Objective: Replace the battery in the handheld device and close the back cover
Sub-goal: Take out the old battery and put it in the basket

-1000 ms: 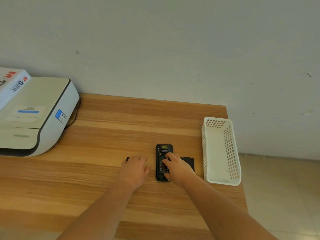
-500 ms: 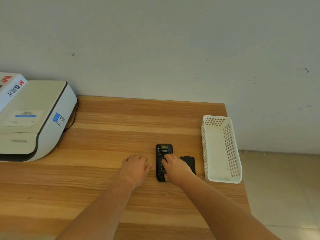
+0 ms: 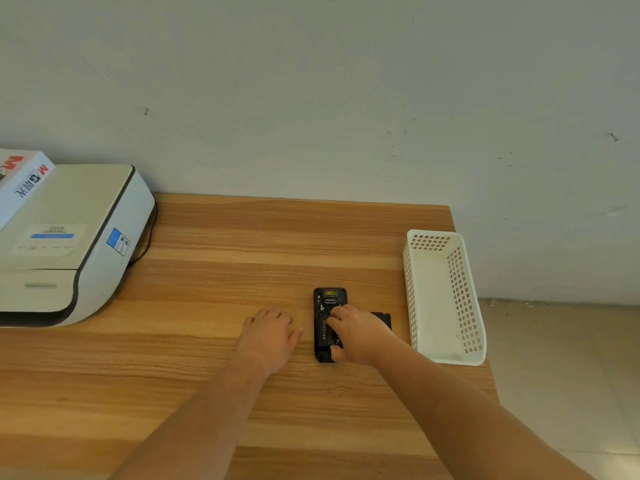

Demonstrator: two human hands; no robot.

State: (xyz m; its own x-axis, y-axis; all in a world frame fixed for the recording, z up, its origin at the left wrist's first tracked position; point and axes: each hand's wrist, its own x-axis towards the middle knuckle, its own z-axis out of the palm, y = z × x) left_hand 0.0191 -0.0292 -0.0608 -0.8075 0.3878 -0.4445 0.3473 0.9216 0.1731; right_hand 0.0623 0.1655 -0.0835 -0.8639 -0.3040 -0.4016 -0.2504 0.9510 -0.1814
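Wood-grain laminate covers the table (image 3: 214, 271), set against a plain scuffed wall. Near its right side a black rectangular handheld device (image 3: 323, 323) lies back-up, its cover off and the battery bay showing. Upon it the right hand (image 3: 360, 332) is curled, fingertips and thumb pinching in the bay. Flat and relaxed, the left hand (image 3: 270, 336) rests just beside it. A thin black back cover (image 3: 382, 318) peeks out behind the right hand, near a white perforated plastic basket (image 3: 446, 355).

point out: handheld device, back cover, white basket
handheld device (image 3: 329, 296): head view, top end by the scanner window.
back cover (image 3: 383, 318): head view, exposed right corner.
white basket (image 3: 448, 360): head view, near rim.
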